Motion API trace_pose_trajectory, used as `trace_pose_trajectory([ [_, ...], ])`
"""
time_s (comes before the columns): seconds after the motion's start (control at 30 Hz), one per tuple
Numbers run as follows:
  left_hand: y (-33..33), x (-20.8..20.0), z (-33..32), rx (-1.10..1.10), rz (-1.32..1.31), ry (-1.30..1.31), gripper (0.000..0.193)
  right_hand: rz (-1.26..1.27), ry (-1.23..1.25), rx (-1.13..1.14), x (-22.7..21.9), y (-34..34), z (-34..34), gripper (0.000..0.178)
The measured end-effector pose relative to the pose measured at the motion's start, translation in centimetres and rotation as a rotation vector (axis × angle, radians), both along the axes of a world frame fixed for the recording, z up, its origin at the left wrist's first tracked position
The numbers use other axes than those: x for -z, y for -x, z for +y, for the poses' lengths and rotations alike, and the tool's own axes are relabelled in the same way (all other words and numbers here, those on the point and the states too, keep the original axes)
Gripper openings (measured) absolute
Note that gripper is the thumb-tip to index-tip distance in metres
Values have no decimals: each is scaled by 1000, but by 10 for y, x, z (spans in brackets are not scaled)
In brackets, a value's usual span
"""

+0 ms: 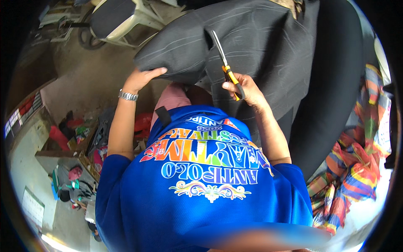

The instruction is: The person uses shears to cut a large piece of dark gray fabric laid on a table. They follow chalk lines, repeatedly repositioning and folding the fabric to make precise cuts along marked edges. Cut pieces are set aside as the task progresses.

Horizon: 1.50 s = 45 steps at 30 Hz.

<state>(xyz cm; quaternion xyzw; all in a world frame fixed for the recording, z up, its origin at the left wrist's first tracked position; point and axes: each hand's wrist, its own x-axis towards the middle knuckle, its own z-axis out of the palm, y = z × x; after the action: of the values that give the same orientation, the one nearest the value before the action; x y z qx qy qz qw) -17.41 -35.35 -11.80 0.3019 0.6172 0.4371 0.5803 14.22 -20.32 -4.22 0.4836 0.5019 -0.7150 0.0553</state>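
A large piece of dark grey fabric (260, 46) with pale chalk-like lines spreads out in front of me. My left hand (145, 79) grips its left edge, thumb on top and the other fingers hidden beneath. In my right hand (245, 89) is a pair of scissors (227, 70) with yellow and black handles. Their long metal blades point up and away from me, lying over the middle of the fabric. The blades look nearly together, next to a fold or slit in the cloth.
A long black padded roll (331, 84) runs along the right of the fabric. Beyond it lies bunched, multicoloured plaid material (357, 176). A pale plastic chair (138, 19) with a dark seat stands at the far left. Cluttered cloths and a wooden ledge (63, 161) are at left.
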Motion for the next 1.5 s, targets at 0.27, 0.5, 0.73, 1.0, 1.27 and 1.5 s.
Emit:
trace_pose_trajectory([
  [0.27,-9,2,4,-193,-504,11,50,-374,-837,275,15,2,114,53],
  [0.5,-24,-29,-9,122,86,-86,54,-925,-977,380,55,52,240,78],
  [0.73,-42,-40,-14,219,145,-101,55,-724,-1157,533,70,16,250,38],
  [1.0,-94,-34,43,419,-80,-129,53,-1089,-1746,744,-42,-188,137,35],
  [1.27,-149,34,40,878,91,-5,66,-1325,-1427,-9,33,-224,111,29],
  [1.5,-140,25,39,501,-203,52,69,-1088,-1152,61,53,-173,149,49],
])
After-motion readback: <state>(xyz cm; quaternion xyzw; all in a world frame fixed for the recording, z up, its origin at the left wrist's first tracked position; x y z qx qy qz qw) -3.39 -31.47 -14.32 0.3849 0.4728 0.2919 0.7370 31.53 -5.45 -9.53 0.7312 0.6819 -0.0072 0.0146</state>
